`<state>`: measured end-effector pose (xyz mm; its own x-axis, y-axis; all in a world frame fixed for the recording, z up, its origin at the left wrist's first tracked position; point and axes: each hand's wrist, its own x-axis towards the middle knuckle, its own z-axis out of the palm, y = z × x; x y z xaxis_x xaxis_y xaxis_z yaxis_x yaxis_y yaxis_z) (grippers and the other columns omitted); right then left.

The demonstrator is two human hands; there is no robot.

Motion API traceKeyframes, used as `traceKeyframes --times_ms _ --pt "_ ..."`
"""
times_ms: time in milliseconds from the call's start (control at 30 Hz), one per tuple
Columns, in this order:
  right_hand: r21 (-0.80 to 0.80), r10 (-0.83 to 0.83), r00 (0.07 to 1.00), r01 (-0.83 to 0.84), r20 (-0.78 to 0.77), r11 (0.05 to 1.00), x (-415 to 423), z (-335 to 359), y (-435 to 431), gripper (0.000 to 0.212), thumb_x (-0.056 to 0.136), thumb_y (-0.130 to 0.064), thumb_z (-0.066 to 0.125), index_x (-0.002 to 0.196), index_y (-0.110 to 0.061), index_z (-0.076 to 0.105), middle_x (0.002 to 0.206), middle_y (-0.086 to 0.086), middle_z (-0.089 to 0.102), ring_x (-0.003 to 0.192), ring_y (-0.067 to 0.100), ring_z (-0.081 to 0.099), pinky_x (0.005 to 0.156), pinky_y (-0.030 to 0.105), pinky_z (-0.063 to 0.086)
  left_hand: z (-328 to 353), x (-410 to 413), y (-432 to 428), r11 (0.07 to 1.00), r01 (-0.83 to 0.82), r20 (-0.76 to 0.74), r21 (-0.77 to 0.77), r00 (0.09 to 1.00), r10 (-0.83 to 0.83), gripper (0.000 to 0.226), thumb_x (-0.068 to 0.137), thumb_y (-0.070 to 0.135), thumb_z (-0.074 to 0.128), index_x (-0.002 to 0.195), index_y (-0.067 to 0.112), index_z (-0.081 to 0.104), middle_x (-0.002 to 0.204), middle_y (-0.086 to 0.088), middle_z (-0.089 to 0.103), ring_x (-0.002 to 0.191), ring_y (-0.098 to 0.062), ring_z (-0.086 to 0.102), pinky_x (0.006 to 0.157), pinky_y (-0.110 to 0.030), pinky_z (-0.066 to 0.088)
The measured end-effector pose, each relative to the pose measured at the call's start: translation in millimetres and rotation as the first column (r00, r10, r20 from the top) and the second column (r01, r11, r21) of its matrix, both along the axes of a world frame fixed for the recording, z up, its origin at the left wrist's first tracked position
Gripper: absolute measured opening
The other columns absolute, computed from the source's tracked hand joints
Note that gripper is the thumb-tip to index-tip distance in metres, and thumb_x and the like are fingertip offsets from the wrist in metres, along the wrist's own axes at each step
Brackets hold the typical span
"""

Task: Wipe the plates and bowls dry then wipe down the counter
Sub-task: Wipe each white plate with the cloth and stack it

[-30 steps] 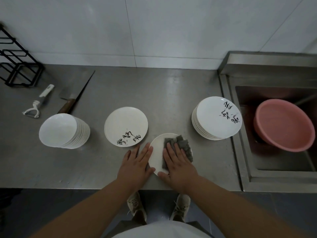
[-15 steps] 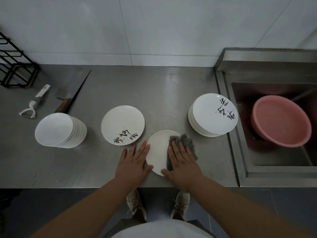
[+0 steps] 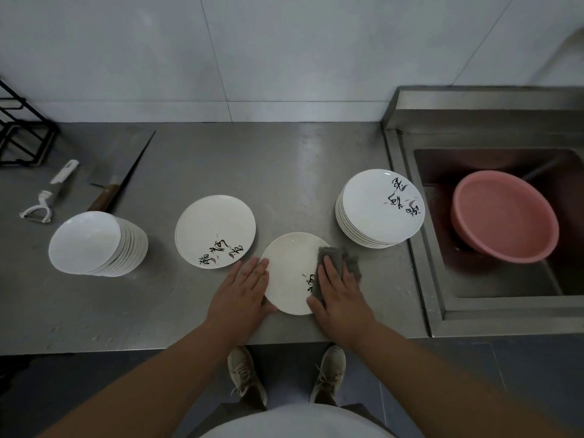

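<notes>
Wiping small plate [image 3: 290,273] w/ grey cloth [image 3: 347,260] near counter [image 3: 300,172] front edge: we're pressing R hand [image 3: 339,298] flat on cloth; L hand [image 3: 241,295] flat, fingers straight, bracing rim. Risk: hard swipe toward us could be sliding plate off edge.

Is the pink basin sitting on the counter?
No, the pink basin sits inside the sink, to the right of the counter.

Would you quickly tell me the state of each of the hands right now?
Left hand: open, fingers straight, touching the small plate at its edge.
Right hand: open, flat, pressing the grey cloth onto that plate.
</notes>
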<state>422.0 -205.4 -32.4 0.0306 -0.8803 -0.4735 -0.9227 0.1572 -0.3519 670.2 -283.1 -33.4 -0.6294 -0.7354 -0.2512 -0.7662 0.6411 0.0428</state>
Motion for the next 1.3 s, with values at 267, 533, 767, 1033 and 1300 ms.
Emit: traceKeyframes --times_ms 267,533,767,1033,1300 --pt "-0.004 0.024 1.0 -0.024 0.02 1.0 5 17 31 0.096 0.086 -0.08 -0.005 0.165 -0.026 -0.012 0.167 -0.011 -0.03 0.158 0.023 -0.017 0.126 0.037 -0.004 5 -3 3 0.996 0.021 -0.128 -0.081 0.991 -0.032 0.066 0.087 0.073 0.044 0.102 0.017 0.074 0.13 -0.009 0.067 0.139 -0.033 0.051 0.121 -0.048 0.02" --pt "-0.028 -0.018 1.0 0.018 0.016 0.999 6 5 4 0.101 0.086 -0.082 -0.009 0.167 -0.022 -0.005 0.172 -0.007 -0.02 0.16 0.025 -0.013 0.128 0.037 -0.008 -12 -10 4 0.997 -0.029 -0.161 -0.077 0.987 0.017 0.051 0.091 0.063 0.047 0.085 0.02 0.072 0.104 -0.004 0.07 0.128 -0.031 0.061 0.117 -0.049 0.027" --pt "0.009 -0.064 0.993 0.064 0.101 0.998 10 21 8 0.084 0.098 -0.071 0.005 0.167 -0.024 0.002 0.173 -0.009 -0.011 0.16 0.021 -0.008 0.126 0.035 -0.006 -3 -10 17 0.995 -0.063 -0.27 -0.082 0.962 0.039 0.035 0.087 0.061 0.062 0.089 0.027 0.07 0.094 0.004 0.061 0.1 -0.023 0.059 0.101 -0.047 0.042" --pt "0.015 -0.011 0.998 0.01 0.066 1.0 15 4 8 0.1 0.082 -0.086 -0.015 0.165 -0.029 -0.013 0.167 -0.013 -0.031 0.157 0.021 -0.021 0.129 0.055 0.007 -11 -20 36 0.986 -0.165 -0.288 -0.033 0.946 0.149 0.034 0.086 0.053 0.053 0.099 0.033 0.077 0.089 0.011 0.059 0.082 -0.016 0.055 0.081 -0.038 0.036" --pt "-0.016 0.072 0.996 -0.071 0.061 0.997 -3 16 -5 0.104 0.081 -0.082 -0.012 0.167 -0.025 0.004 0.173 -0.011 -0.012 0.16 0.021 -0.01 0.13 0.04 -0.003 -4 -10 19 0.991 -0.131 -0.234 0.024 0.963 0.133 0.035 0.085 0.067 0.058 0.102 0.039 0.071 0.14 0.01 0.061 0.136 -0.024 0.051 0.109 -0.051 0.028"
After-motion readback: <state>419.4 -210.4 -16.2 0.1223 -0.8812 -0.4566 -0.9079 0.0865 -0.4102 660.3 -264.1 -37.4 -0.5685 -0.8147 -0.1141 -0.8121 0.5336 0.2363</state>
